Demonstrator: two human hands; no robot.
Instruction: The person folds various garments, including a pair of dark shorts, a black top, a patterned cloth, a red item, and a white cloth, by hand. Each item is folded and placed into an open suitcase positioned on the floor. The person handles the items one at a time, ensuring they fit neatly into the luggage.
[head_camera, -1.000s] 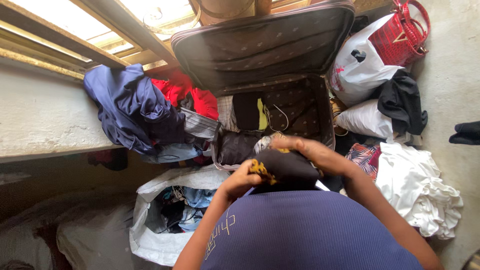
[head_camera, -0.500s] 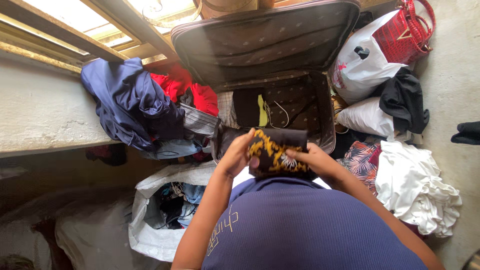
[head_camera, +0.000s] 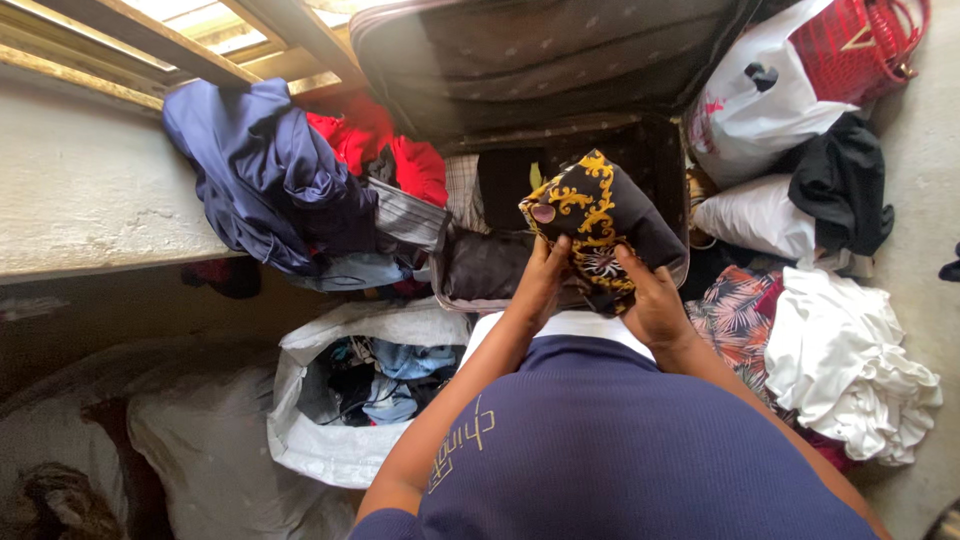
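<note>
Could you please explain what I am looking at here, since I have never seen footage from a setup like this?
There is no machine here: a person wears a camera on the head, and it looks down over their own chest at their two bare hands. The left hand and the right hand together hold a folded black cloth with a gold pattern above an open dark suitcase, which already has some dark clothes in it. Around the suitcase lie a heap of blue clothing, something red, a white sack with clothes inside, a white plastic bag, a red handbag and a pile of white cloth. The one current picture comes from that head camera.
</note>
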